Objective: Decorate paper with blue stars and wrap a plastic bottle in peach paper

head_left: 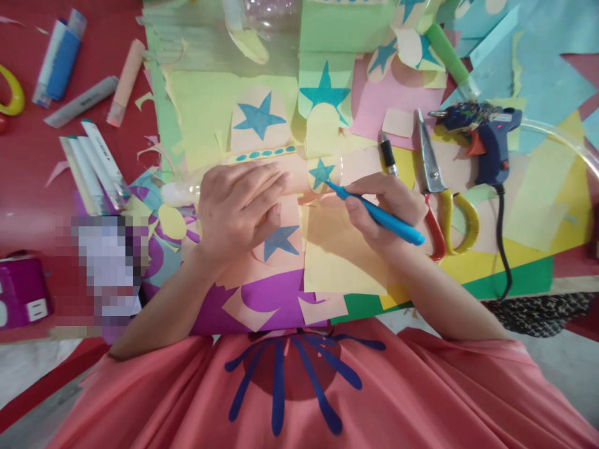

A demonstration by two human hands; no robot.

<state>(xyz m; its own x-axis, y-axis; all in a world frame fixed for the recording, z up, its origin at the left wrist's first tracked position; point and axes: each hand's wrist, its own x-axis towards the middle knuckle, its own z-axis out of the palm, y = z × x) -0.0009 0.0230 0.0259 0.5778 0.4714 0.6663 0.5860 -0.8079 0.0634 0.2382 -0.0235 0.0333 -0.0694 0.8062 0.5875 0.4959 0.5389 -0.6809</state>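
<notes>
A clear plastic bottle (192, 187) with a white cap (173, 194) lies on its side, wrapped in pale pink paper. My left hand (241, 209) is closed over the wrapped bottle, fingers across its top and thumb at the near side. In my right hand (390, 206) is a blue marker pen (384, 218), pinched between thumb and fingers. Its tip touches a teal star (321, 173) on a pale yellow paper piece around the bottle. Close by lie paper pieces with a large blue star (261, 117), a teal star (326, 88) and another blue star (282, 242).
To the right lie scissors (433, 171) with red and yellow handles, a black-barrelled pen (387, 153) and a glue gun (491, 137) with its cord. Several markers (65, 59) are at the left. Paper scraps (346, 249) spread over the red table (28, 168). A purple box (23, 292) stands front left.
</notes>
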